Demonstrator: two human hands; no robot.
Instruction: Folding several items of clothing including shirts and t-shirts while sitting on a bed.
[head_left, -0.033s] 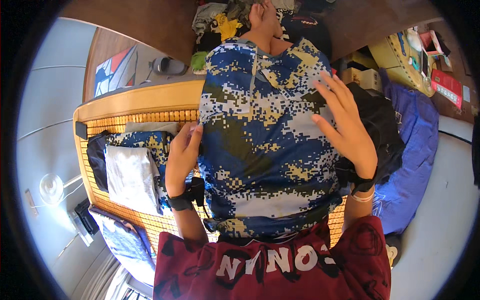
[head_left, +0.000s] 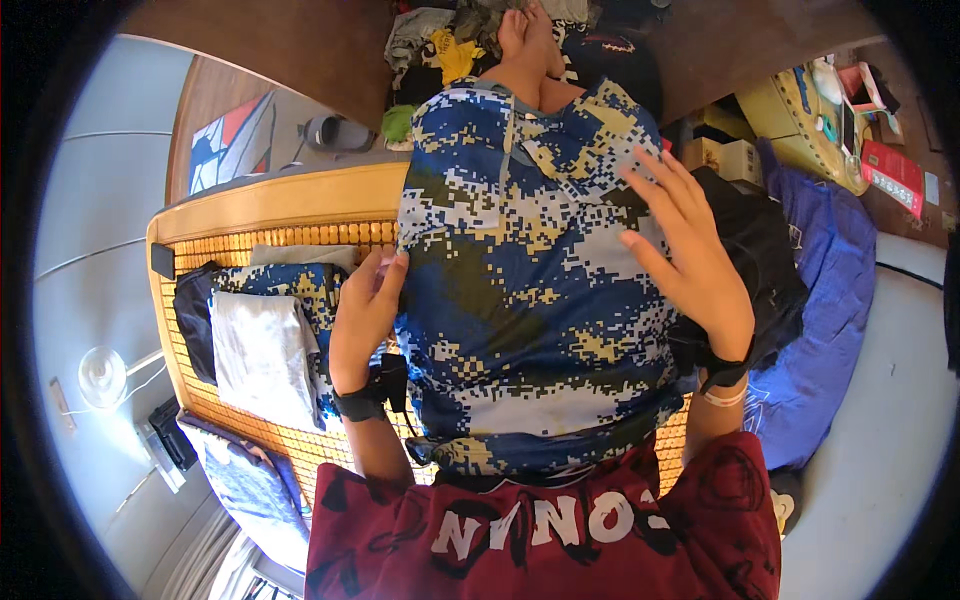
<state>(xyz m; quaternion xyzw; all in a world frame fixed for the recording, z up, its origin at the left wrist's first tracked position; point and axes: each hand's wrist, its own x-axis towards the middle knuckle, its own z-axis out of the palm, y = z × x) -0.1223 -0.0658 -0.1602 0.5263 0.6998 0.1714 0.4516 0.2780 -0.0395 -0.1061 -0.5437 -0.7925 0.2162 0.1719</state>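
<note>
A blue, white, yellow and dark green camouflage garment (head_left: 520,290) with a pale drawstring lies spread over my lap and legs. My left hand (head_left: 368,310) is at its left edge. The thumb and forefinger there are apart, with the thumb by the cloth; the other fingers are partly hidden. Over the garment's right side is my right hand (head_left: 690,250), fingers spread, holding nothing. Whether its fingertips touch the cloth, I cannot tell. Both wrists wear black bands. Beside my left hand is a stack of folded clothes, with a light grey garment (head_left: 262,345) on top.
I sit on a bed with a beaded mat (head_left: 190,290). Black clothing (head_left: 755,255) and a purple-blue cloth (head_left: 825,290) lie to my right. Past my bare feet, mixed clothes (head_left: 455,55) are heaped between brown panels. At far right stands a yellow chest (head_left: 785,125) with small items.
My right hand has shifted very slightly to the left. The left hand and the camouflage garment look the same.
</note>
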